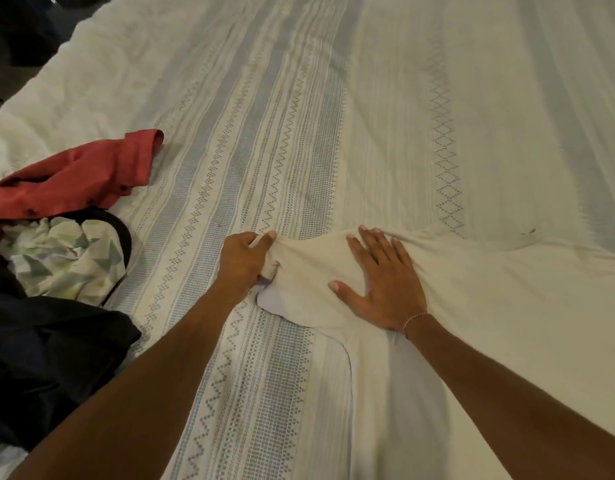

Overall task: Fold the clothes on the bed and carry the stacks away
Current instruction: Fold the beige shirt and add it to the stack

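Note:
A cream T-shirt (pixel 489 299) lies spread on the patterned bedspread (pixel 299 116), reaching off to the right and toward me. My left hand (pixel 242 261) grips the bunched end of its left sleeve, fingers curled round the cloth. My right hand (pixel 382 282) lies flat on the shirt just right of that sleeve, fingers straight and spread, pressing the fabric down. A thin bracelet sits on the right wrist.
A pile of unfolded clothes lies at the left: a red button shirt (pixel 77 178), a white garment with a green geometric print (pixel 67 258), and dark clothing (pixel 46 368). The bed's far left edge (pixel 32 77) borders a dark floor.

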The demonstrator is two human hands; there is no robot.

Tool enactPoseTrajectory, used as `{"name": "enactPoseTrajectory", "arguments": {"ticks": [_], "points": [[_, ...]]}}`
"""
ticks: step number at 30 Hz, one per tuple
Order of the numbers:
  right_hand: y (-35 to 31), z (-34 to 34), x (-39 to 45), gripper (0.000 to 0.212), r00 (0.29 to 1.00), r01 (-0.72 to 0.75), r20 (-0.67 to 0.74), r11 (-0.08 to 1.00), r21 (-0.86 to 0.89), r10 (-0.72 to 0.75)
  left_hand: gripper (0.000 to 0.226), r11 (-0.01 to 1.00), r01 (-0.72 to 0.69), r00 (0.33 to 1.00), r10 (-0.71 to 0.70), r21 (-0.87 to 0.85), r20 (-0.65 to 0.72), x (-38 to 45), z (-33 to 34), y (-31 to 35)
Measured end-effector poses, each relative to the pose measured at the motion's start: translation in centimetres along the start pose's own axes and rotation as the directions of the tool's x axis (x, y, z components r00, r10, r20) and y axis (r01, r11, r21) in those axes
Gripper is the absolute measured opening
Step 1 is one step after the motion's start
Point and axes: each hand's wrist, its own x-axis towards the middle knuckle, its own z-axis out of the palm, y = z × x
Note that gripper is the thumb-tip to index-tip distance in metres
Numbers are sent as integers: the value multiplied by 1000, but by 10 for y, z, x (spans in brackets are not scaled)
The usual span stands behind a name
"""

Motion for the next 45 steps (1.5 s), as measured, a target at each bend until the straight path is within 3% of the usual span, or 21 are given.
{"name": "enactPoseTrajectory", "arguments": {"ticks": [3,6,8,11,15,18,20,22,25,27,29,32,36,39,40,43,45], "points": [[2,1,4,86,999,13,-34,999,37,-11,46,978,206,978,-205,34,-27,8,-11,-1],[9,2,20,55,974,-46,-221,998,52,56,49,954,297,948,-287,-52,139,2,-25,2],[14,1,39,33,950,-58,-308,998,2,56,41,979,186,962,-164,-83,216,-2,-29,-4],[19,-10,64,16,975,-47,-214,995,84,64,36,997,-71,996,70,22,49,-14,-23,-20],[26,-19,72,15,952,-82,-289,994,78,101,24,972,-149,963,185,181,-198,-26,-3,-27],[12,-19,53,13,917,-161,-362,986,46,166,31,905,-186,926,292,383,-240,-21,0,-15],[-16,-19,26,16,885,-156,-429,983,100,184,47,913,-86,952,193,398,-237,-11,-4,-8],[-55,-19,-16,25,900,-61,-417,983,171,129,67,944,129,969,-55,304,-240,-6,-10,-6],[-96,-5,-76,42,961,-20,-267,979,204,75,55,937,253,958,-210,240,-193,-14,-14,-14],[-103,8,-94,36,971,-46,-225,984,172,85,30,939,199,971,-150,281,-187,-24,-10,-16],[-106,17,-96,17,959,0,-282,993,114,32,20,924,84,980,-9,373,-198,-32,-7,-20],[-111,22,-92,16,956,14,-292,995,98,16,26,879,6,965,120,477,-232,-43,-4,-27],[-108,18,-89,15,979,17,-202,984,175,19,40,712,-9,961,199,702,-190,-55,0,-34],[-93,-2,-109,30,985,-2,-163,944,329,59,50,689,24,948,214,724,-235,-63,8,-30],[-88,-8,-119,33,982,-26,-166,924,381,95,51,640,25,928,271,768,-256,-66,8,-30],[-47,-22,-166,33,950,-141,-186,879,455,249,54,437,-216,848,527,873,-53,-91,35,-24],[-7,-30,-198,27,915,-222,-203,855,469,349,53,386,-444,778,614,809,133,-112,72,-22]]}}
